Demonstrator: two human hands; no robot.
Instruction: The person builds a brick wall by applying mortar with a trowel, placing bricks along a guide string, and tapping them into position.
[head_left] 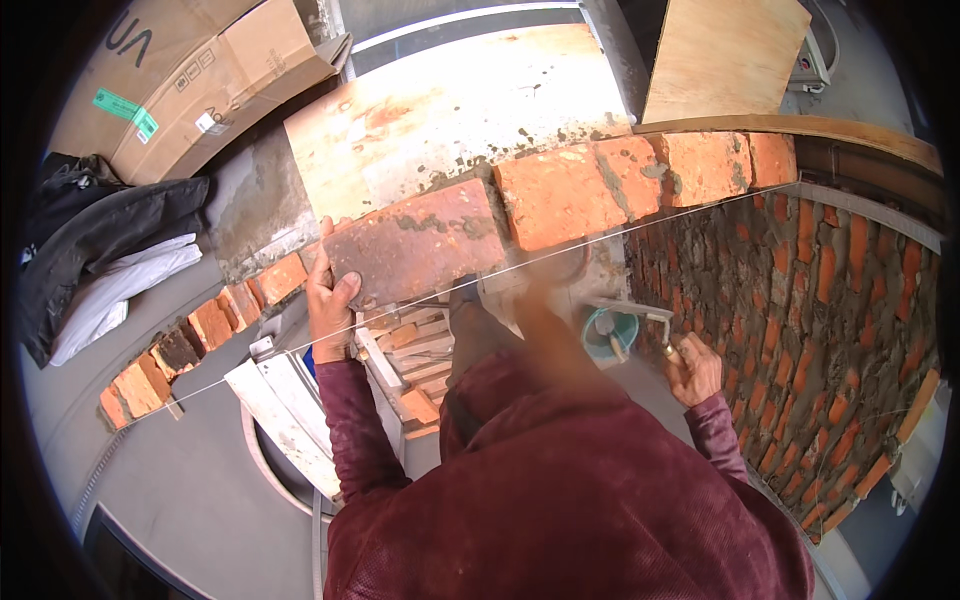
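Note:
My left hand (328, 300) grips the left end of a red brick (415, 240) with mortar smears, held at the top course of a curved brick wall (800, 300). Laid bricks (640, 175) continue the course to its right. A taut white string line (560, 252) runs across just in front of the brick. My right hand (693, 368) holds a trowel (630, 312) by its handle, lower right, above a teal bucket (610, 335).
A stack of loose bricks (415, 365) sits below the held brick. Plywood boards (720, 55) and a mortar-stained board (450, 100) lie behind the wall. Cardboard boxes (190, 70) and dark bags (110, 235) are at the upper left. More bricks (190, 340) line the left.

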